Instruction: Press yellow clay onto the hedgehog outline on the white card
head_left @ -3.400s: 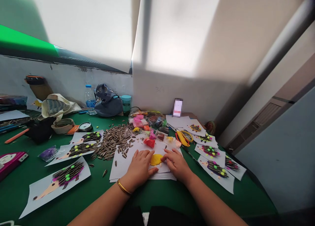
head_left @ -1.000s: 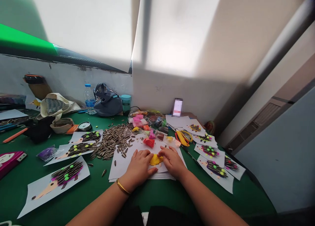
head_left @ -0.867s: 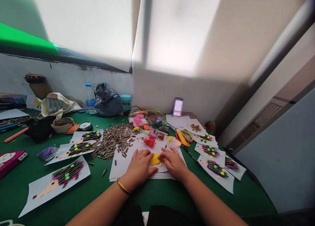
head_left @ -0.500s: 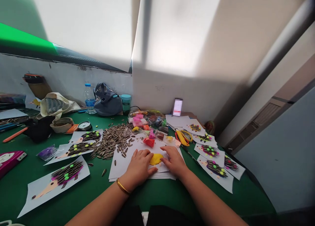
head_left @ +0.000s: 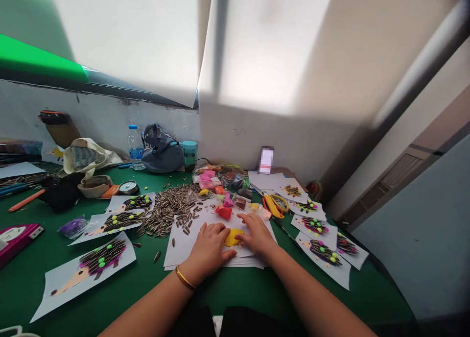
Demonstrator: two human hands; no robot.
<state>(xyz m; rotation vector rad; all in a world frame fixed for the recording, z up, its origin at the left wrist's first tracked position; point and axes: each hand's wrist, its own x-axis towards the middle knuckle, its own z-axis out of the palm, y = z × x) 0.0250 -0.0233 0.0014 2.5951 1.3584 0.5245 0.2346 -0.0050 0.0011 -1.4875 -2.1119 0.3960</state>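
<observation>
A flattened yellow piece of modelling clay (head_left: 234, 237) lies on a stack of white paper (head_left: 179, 252) in front of me. My left hand (head_left: 210, 244) rests flat at its left side, fingertips on the clay's edge and thumb stretched out below it. From the right, my right hand (head_left: 258, 235) touches the clay with its thumb, its fingers spread above the paper. Just beyond the clay sits a lump of red clay (head_left: 223, 212). Sunflower seeds (head_left: 171, 209) are heaped to the left, some spilling onto the paper.
Seed-and-clay hedgehog pictures lie on the left (head_left: 86, 268) and right (head_left: 323, 255). Yellow-handled scissors (head_left: 275, 205) and bagged clay (head_left: 209, 179) are behind the paper. A phone (head_left: 266, 159) leans on the wall. A water bottle (head_left: 135, 151) and blue bag (head_left: 161, 156) stand back left.
The fingers of my right hand have lifted and spread a little, while its thumb stays at the clay. My left hand has kept its place. The whole view has shifted slightly.
</observation>
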